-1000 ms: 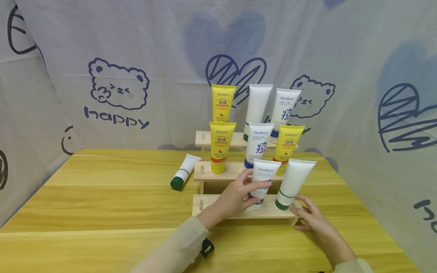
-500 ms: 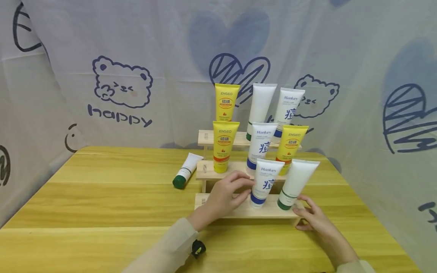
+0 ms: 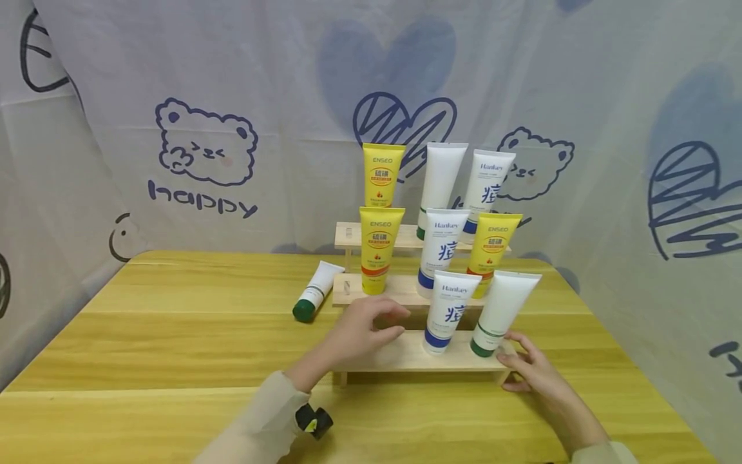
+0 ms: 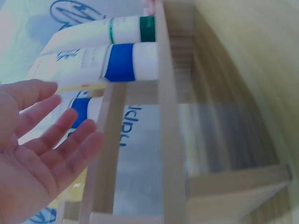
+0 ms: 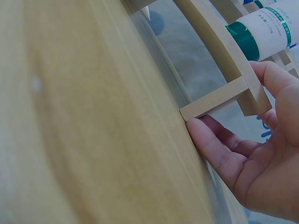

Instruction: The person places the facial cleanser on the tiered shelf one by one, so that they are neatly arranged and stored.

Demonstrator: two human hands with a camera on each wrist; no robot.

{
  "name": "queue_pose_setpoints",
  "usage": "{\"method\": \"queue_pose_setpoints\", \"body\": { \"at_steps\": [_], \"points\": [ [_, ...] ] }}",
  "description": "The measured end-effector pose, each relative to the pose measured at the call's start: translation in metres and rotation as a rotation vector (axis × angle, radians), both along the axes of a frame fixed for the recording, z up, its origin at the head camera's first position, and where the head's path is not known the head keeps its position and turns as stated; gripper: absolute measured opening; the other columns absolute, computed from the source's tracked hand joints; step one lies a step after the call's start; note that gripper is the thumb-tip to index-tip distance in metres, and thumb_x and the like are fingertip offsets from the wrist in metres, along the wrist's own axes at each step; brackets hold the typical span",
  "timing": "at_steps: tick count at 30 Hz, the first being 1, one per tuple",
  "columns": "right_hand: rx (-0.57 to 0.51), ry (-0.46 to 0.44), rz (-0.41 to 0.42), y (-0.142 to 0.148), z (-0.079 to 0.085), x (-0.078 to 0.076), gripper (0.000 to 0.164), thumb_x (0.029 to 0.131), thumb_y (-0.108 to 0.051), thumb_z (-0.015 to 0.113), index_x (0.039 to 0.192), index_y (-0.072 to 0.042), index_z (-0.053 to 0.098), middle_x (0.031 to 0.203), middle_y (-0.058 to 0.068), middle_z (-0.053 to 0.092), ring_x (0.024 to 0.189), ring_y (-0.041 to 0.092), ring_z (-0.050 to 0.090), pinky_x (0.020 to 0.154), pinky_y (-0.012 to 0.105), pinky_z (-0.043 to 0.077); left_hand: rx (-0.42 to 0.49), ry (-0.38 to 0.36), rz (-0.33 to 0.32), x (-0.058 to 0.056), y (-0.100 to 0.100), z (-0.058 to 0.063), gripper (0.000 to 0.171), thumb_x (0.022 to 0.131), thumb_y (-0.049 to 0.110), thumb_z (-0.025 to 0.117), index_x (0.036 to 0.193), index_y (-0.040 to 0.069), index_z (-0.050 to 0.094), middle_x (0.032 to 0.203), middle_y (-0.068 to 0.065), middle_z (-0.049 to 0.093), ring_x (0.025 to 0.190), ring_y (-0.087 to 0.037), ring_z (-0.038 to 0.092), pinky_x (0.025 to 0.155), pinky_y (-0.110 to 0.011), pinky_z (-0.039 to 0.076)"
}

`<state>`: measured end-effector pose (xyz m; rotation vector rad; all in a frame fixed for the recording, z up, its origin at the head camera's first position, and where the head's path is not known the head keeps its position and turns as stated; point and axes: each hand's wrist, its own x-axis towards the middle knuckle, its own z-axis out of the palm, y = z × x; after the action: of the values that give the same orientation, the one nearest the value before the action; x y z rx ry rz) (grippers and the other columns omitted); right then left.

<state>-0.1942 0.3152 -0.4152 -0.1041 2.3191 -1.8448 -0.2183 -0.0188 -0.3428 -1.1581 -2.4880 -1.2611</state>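
Observation:
A three-step wooden display rack (image 3: 394, 361) carries several squeeze tubes, all standing on their caps. On its lowest step are a white Hankey tube (image 3: 451, 312) with a blue band and a white tube (image 3: 503, 312) with a green cap. My left hand (image 3: 361, 327) hovers over the left part of that step, apart from the Hankey tube; in the left wrist view its fingers (image 4: 70, 140) are spread and hold nothing. At the step's right end my right hand (image 3: 536, 367) grips the rack's corner, fingers on the shelf end and against the leg (image 5: 215, 99).
Another white tube with a green cap (image 3: 317, 291) lies on the wooden table (image 3: 174, 348) left of the rack. Yellow ENSEO tubes (image 3: 380, 248) and other white tubes stand on the upper steps. A printed cloth (image 3: 290, 96) hangs behind the table.
My left hand has let go of the Hankey tube on the lowest step and drawn back to the left. The tube stays standing there. My right hand keeps its place at the rack's corner.

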Motion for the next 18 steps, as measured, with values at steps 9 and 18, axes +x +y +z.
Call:
{"method": "queue_pose_setpoints", "body": {
  "at_steps": [9,18],
  "points": [
    [0.006,-0.009,-0.013,-0.001,0.0,0.0,0.029,0.089,-0.017,0.053,0.105,-0.039,0.043,0.103,0.018,0.049,0.082,0.021,0.056,0.068,0.043,0.051,-0.113,-0.201,-0.146,-0.003,-0.038,0.02,0.023,0.086,0.015,0.06,0.107,0.004,0.062,0.103,-0.009,0.062,0.087,-0.012,0.057,0.076,-0.027,0.046],
    [0.007,-0.004,0.006,0.0,0.0,0.0,0.028,0.089,-0.017,0.053,0.103,-0.041,0.044,0.098,0.014,0.05,0.081,0.021,0.057,0.067,0.043,0.051,-0.162,-0.231,-0.167,-0.008,-0.073,0.029,0.029,0.087,0.019,0.058,0.112,0.004,0.059,0.099,-0.002,0.061,0.088,-0.014,0.057,0.073,-0.028,0.048]
  ]
}}
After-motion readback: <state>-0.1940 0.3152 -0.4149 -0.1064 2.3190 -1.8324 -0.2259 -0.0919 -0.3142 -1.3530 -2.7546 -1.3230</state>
